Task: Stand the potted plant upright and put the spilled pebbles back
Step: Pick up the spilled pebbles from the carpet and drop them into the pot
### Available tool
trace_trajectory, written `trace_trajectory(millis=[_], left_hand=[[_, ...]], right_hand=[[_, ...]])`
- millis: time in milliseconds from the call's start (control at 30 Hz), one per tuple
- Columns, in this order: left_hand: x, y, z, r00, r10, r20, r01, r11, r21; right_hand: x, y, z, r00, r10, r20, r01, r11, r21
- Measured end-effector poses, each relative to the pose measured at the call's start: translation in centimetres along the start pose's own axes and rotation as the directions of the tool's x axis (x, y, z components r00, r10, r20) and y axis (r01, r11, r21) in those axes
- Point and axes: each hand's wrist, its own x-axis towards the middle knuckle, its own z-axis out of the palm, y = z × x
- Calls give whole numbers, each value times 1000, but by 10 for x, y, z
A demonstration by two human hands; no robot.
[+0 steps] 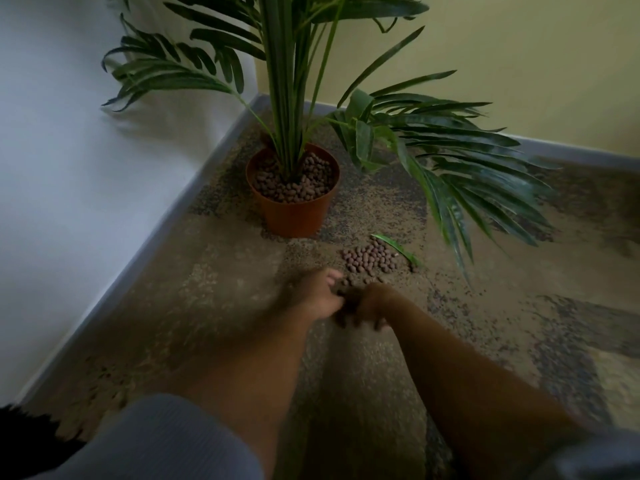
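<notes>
The tall green palm in its round terracotta-coloured plastic pot (294, 206) already stands upright in the far corner, its top filled with brown clay pebbles. A small heap of spilled brown pebbles (370, 258) lies on the mottled carpet (221, 306) just near-right of the pot, beside a fallen green leaf (396, 249). So gathering is the step in hand. The left hand (317, 297) and right hand (372, 304) meet just short of the heap, blurred; dark pebbles seem cupped between them, but I cannot tell either grip. Next: carry them left and far over the rim without dropping any
</notes>
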Motion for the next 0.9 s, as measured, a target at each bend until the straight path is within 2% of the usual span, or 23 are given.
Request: trace_trajectory(millis=[67,133,233,367,500,700,900], left_hand=[[-1,-6,7,998,-4,56,-2,993,115],[0,-9,11,998,36,44,-46,963,264],[4,-11,15,996,92,16,-91,929,359],[4,-7,15,987,161,-15,-144,917,372],[2,-5,17,986,163,22,-161,930,331],[-3,-3,12,992,120,35,-125,935,332],[-9,-5,8,997,67,36,-75,940,333]], right_hand=[[5,5,10,1000,11,-25,-11,1000,16],[7,7,16,993,-51,-102,51,999,-5],[12,11,20,967,-162,-195,160,987,-27],[16,16,24,938,-225,-263,236,972,13],[18,21,27,922,-263,-285,281,960,22],[15,20,29,885,-330,-329,355,935,14],[17,13,32,883,-307,-356,366,924,112]])
